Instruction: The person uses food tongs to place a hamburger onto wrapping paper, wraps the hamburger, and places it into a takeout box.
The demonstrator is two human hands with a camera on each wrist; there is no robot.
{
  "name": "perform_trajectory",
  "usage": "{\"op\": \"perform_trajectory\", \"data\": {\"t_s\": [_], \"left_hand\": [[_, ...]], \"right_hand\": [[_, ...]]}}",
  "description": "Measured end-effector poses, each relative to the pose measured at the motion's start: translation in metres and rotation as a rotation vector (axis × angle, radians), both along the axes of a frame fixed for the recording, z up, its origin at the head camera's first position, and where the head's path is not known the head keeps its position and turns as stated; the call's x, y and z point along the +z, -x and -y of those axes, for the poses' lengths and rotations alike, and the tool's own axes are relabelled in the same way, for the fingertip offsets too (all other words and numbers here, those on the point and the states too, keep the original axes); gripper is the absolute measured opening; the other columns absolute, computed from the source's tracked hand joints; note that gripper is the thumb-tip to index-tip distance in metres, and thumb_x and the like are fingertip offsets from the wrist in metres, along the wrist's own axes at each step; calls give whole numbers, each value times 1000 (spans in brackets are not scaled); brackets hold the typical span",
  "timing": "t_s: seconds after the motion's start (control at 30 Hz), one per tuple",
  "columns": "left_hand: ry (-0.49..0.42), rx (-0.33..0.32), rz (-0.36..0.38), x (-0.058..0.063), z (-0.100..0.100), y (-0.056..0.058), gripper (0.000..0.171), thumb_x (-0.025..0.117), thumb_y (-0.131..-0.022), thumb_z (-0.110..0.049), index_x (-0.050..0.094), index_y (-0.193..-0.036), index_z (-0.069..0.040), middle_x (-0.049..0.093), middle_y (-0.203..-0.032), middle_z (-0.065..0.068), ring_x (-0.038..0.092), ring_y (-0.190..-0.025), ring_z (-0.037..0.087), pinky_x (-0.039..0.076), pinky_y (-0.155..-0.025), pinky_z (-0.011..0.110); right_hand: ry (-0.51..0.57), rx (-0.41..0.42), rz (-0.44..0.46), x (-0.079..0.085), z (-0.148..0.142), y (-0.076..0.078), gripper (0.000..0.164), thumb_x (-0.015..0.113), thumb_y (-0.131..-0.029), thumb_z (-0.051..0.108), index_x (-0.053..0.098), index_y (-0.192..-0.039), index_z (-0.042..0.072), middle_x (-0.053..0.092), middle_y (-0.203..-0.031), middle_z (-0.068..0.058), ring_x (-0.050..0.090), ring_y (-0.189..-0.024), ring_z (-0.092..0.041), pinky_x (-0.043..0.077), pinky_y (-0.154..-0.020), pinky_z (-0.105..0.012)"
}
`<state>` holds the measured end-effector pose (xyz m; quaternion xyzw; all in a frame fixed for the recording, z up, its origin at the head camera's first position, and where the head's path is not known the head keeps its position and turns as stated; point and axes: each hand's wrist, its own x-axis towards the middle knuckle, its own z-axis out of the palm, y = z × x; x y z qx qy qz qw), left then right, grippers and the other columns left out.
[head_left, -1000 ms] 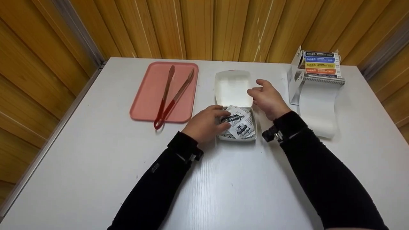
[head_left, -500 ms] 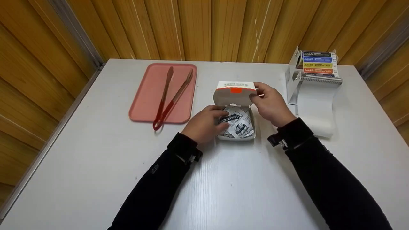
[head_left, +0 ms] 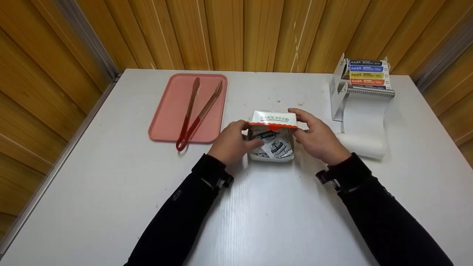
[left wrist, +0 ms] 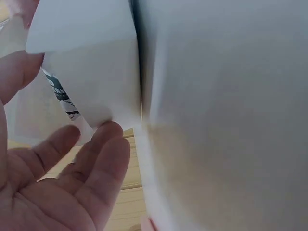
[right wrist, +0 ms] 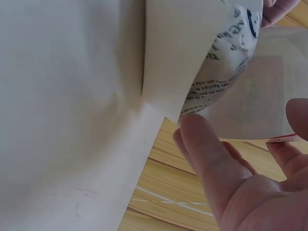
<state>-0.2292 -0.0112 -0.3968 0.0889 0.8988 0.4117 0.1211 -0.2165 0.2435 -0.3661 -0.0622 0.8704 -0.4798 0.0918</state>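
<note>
A white paper burger box [head_left: 271, 159] sits on the table, its lid [head_left: 275, 117] partly lowered, with an orange edge and tab facing me. Inside lies a bundle in black-and-white printed paper [head_left: 278, 147]; what it wraps is hidden. My left hand [head_left: 231, 144] holds the box's left side, thumb over the rim. In the left wrist view, its fingertips touch the outer wall [left wrist: 91, 86] near the rear corner. My right hand [head_left: 319, 138] pinches the lid's right side between thumb and forefinger. The right wrist view has another fingertip [right wrist: 195, 127] at the box's rear corner.
A pink tray [head_left: 160, 125] lies left of the box, with red-handled tongs [head_left: 190, 127] on it, their handle end past its front edge. At the right stands a metal dispenser [head_left: 338, 98] with colourful small boxes [head_left: 367, 75] and a hanging white paper strip [head_left: 366, 122].
My right hand has taken the lid and swung it from fully back to forward and down over the box. My left hand has stayed at the left side, its forefinger now at the lid's corner.
</note>
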Motion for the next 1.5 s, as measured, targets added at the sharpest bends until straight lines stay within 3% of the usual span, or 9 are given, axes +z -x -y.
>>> {"op": "perform_trajectory", "data": {"t_s": [0.13, 0.23, 0.4, 0.53, 0.7, 0.93, 1.23, 1.5], "left_hand": [[-138, 32, 44, -1, 3, 2, 72, 86, -87, -42, 48, -139, -10, 69, -128, 3, 69, -117, 17, 57, -101, 37], [-192, 50, 49, -2, 3, 3, 81, 86, -88, -39, 41, -146, -7, 69, -130, 7, 70, -119, 19, 57, -101, 38], [-172, 52, 27, -3, 2, 4, 77, 78, -95, -39, 39, -152, -7, 69, -134, 9, 71, -119, 20, 58, -100, 37], [-153, 45, 7, -4, 0, 5, 71, 72, -100, -38, 40, -155, -8, 70, -134, 11, 72, -117, 21, 60, -96, 37], [-165, 45, 15, -4, -1, 5, 67, 68, -102, -34, 40, -157, -10, 70, -135, 11, 72, -118, 21, 61, -95, 36], [-167, 62, 15, -5, -1, 6, 61, 63, -104, -29, 42, -160, -19, 70, -133, 9, 69, -119, 20, 59, -98, 35], [-216, 49, 0, -7, 2, 6, 52, 54, -107, -23, 48, -158, -28, 72, -121, 5, 70, -91, 15, 56, -73, 27], [-264, 8, 45, -9, 3, 8, 56, 60, -103, -18, 47, -157, -21, 67, -138, 10, 70, -114, 22, 58, -89, 31]], "right_hand": [[67, 7, 35, -4, 0, -3, 60, 49, -106, 11, 37, -164, 22, 41, -164, -13, 62, -130, -32, 61, -97, -38], [53, 4, 21, -6, 0, -4, 58, 50, -108, 14, 37, -163, 23, 41, -164, -13, 65, -122, -31, 61, -91, -31], [49, 1, -4, -9, -1, -5, 55, 51, -109, 17, 39, -162, 23, 43, -162, -12, 67, -112, -30, 59, -85, -30], [177, -9, 27, -13, 0, -6, 54, 51, -110, 14, 39, -162, 19, 39, -163, -13, 66, -124, -34, 63, -91, -35], [304, -16, 53, -19, 1, -5, 55, 50, -107, 5, 41, -160, 15, 37, -163, -16, 62, -131, -38, 62, -96, -34], [315, -6, 60, -25, 0, -4, 58, 55, -105, 4, 43, -159, 18, 36, -164, -14, 58, -136, -37, 58, -100, -28], [368, -59, 141, -27, 0, -2, 65, 58, -104, 4, 34, -164, 10, 44, -159, -20, 56, -136, -28, 57, -101, -24], [455, -39, 202, -26, -2, -1, 63, 54, -104, -1, 32, -163, 7, 42, -156, -22, 60, -124, -17, 57, -99, -27]]}}
